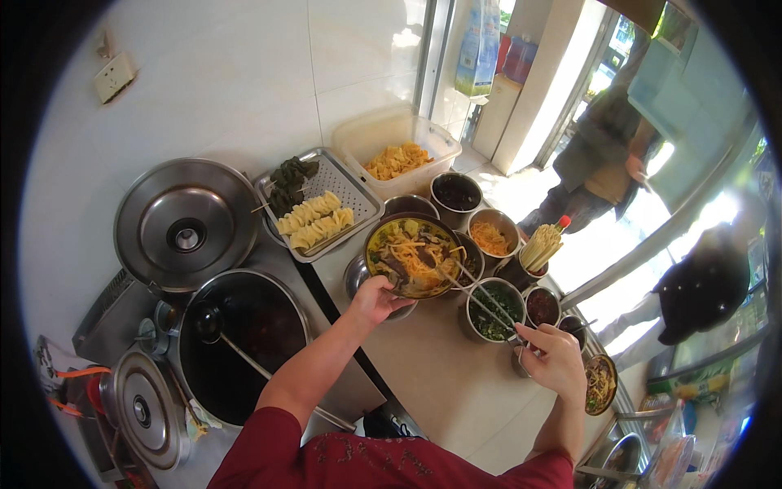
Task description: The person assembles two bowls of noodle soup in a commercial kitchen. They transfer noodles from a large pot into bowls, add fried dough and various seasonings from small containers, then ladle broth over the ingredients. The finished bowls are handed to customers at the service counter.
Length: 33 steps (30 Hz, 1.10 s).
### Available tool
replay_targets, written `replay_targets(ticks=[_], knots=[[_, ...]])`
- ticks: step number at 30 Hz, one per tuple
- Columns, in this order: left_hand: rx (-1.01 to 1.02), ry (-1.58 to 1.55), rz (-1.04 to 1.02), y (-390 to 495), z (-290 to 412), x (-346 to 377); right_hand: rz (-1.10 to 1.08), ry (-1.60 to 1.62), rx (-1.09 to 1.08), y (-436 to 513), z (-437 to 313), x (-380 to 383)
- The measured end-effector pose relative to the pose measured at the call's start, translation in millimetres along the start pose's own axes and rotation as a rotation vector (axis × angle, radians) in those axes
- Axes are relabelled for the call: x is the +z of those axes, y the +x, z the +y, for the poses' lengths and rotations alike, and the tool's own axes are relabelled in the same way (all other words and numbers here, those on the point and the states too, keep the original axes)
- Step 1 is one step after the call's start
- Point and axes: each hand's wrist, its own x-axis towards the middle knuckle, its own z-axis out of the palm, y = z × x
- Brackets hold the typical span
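Observation:
My left hand (377, 301) grips the near rim of a yellow-patterned bowl (380, 232), held tilted above the counter. Shredded orange and brown toppings fill the bowl. Long metal tongs (489, 305) are in my right hand (548, 351), their tips at the food on the bowl's right side. Below the tongs stands a steel pot of chopped green herbs (492, 312). Behind and right of the bowl is a steel pot of shredded orange food (490, 237). A metal bowl (354, 275) sits partly hidden under the held one.
At left a ladle (244, 354) lies in a large pot of dark liquid (263, 330), near a steel lid (153, 244). A perforated tray (348, 177) holds skewers, beside a plastic tub (440, 147). Another filled bowl (600, 385) stands at right. Two people are beyond the glass.

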Motion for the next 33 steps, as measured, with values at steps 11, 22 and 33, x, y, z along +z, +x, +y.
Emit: replay_targets(ticks=[11,22,33], knots=[[0.062,-0.003,-0.023,-11.2,21.2,-3.9,0.075,-0.098,0.175,-4.1,54.0,46.9],[0.072,0.018,-0.041,-33.3,26.8,-9.4,0.213,0.205,0.069,14.3,24.6,50.0],[0.026,0.062,0.017,-42.6,15.2,-7.5,-0.045,-0.318,-0.246,27.4,-45.4,-16.0]])
